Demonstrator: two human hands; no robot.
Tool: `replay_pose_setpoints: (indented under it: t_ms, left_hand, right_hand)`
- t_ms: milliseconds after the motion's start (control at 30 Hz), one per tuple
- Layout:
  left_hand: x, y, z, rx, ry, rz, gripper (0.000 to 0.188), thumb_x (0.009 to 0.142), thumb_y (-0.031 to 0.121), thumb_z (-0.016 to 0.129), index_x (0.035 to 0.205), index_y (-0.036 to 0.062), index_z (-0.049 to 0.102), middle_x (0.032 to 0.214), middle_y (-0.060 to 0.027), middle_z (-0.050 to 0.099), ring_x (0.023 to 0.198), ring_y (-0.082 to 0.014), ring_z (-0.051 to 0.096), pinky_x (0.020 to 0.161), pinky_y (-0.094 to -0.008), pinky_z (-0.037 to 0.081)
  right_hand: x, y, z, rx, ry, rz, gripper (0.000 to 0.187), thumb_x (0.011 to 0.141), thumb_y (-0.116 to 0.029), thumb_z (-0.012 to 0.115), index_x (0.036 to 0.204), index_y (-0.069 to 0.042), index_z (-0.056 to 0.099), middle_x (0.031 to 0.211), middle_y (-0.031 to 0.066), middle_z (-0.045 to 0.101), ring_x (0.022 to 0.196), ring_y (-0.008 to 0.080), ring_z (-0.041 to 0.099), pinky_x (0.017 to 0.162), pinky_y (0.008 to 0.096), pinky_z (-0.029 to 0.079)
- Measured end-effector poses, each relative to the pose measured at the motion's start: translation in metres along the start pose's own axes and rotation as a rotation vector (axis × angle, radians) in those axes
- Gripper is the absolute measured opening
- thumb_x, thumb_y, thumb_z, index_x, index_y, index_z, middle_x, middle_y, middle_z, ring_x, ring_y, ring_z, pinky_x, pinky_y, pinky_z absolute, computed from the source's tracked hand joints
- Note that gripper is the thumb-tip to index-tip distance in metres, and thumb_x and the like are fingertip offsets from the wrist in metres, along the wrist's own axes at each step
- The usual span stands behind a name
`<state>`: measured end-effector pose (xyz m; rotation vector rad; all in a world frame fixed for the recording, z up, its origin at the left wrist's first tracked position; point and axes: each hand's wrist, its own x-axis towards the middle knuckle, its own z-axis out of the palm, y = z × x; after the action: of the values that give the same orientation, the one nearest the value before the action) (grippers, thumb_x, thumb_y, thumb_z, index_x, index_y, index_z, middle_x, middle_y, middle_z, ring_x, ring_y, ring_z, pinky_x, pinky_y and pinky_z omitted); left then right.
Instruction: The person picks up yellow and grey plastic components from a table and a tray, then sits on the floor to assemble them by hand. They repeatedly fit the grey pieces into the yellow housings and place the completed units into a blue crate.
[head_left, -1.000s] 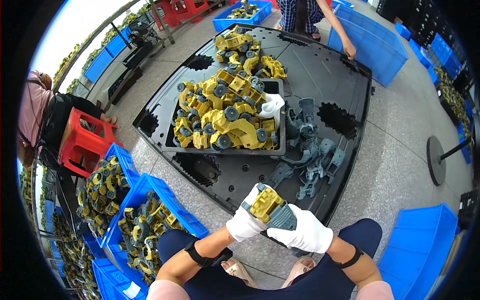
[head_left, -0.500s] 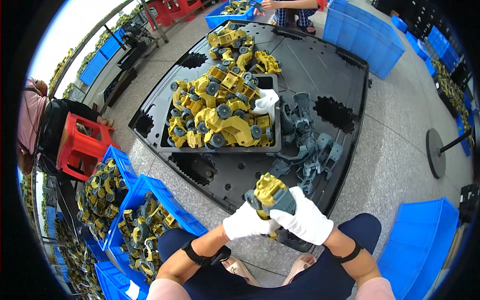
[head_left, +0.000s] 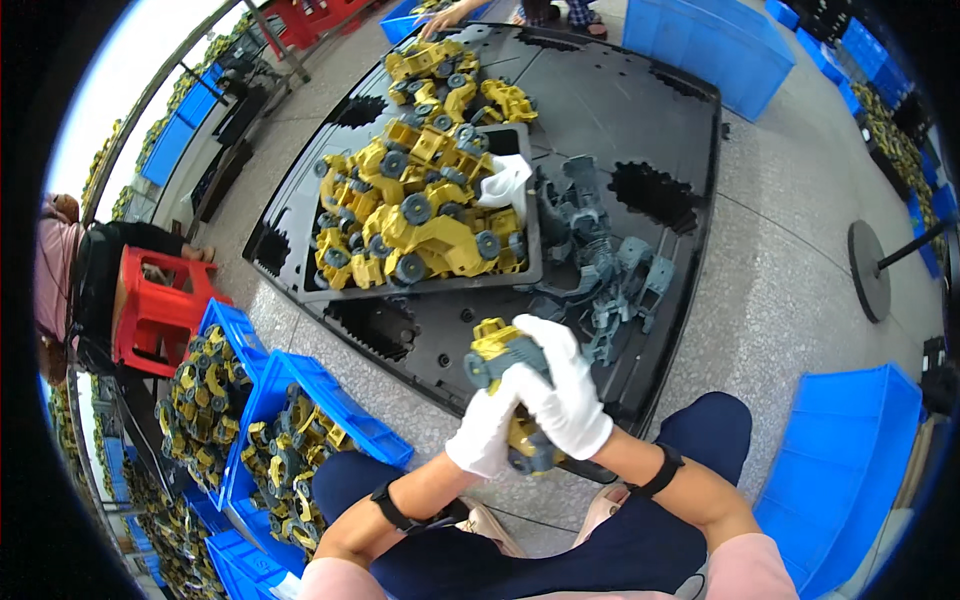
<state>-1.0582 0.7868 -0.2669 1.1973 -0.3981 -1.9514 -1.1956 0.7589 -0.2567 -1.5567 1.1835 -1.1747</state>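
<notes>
Low in front of me, both white-gloved hands hold a yellow and grey toy truck (head_left: 493,345). My left hand (head_left: 485,432) grips it from the left side. My right hand (head_left: 572,395) wraps it from the right, fingers pressed along the grey part. The gloves hide the toy's middle; wheels show at its upper end and another part shows below the hands. Beyond my hands, grey plastic toy parts (head_left: 605,268) lie piled on a black pallet (head_left: 590,110). Left of these, a dark bin (head_left: 425,286) is heaped with yellow toy truck bodies (head_left: 440,235).
A white cloth or glove (head_left: 507,183) lies at the bin's right side. Blue crates (head_left: 325,385) with finished-looking toys stand at my left; another blue crate (head_left: 835,470) stands at my right. A co-worker's hand (head_left: 450,17) is at the far edge. A red stool (head_left: 165,305) stands left.
The toy has turned in my hands, exposing its lower end. My right fingers now extend up along it. The co-worker's hand has moved left toward the yellow pile. The view has shifted slightly.
</notes>
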Motion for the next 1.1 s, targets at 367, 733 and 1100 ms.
replay_pose_setpoints:
  t_ms: [367, 733, 1100]
  left_hand:
    - [-0.077, 0.107, -0.245, -0.150, 0.850, 0.438, 0.050, 0.086, 0.051, 0.068, 0.119, 0.0133, 0.061, 0.108, -0.0048, 0.067, 0.092, -0.0261, 0.065, 0.087, -0.0441, 0.054]
    - [-0.185, 0.011, -0.460, -0.278, 1.070, 0.488, 0.044, 0.095, 0.052, 0.050, 0.115, 0.0147, 0.063, 0.108, -0.0062, 0.068, 0.095, -0.0277, 0.064, 0.085, -0.0427, 0.052]
    - [-0.166, -0.007, -0.363, 2.003, 1.509, -0.362, 0.044, 0.096, 0.024, 0.049, 0.139, 0.0188, 0.049, 0.140, -0.0139, 0.049, 0.120, -0.0350, 0.055, 0.098, -0.0441, 0.046]
  right_hand:
    - [0.044, 0.095, -0.104, -0.279, 0.440, 0.080, 0.025, 0.079, 0.003, 0.061, 0.103, -0.004, 0.065, 0.098, 0.0109, 0.060, 0.083, 0.0204, 0.061, 0.073, 0.0323, 0.051]
    - [0.038, 0.068, -0.039, -0.535, -0.202, -0.273, 0.020, 0.077, -0.010, 0.060, 0.097, -0.009, 0.066, 0.088, 0.0126, 0.064, 0.085, 0.0294, 0.062, 0.074, 0.0404, 0.053]
    - [0.005, 0.086, 0.031, -0.746, -0.511, -0.071, 0.055, 0.087, -0.049, 0.059, 0.134, -0.020, 0.055, 0.142, 0.0193, 0.043, 0.091, 0.0287, 0.064, 0.069, 0.0410, 0.053]
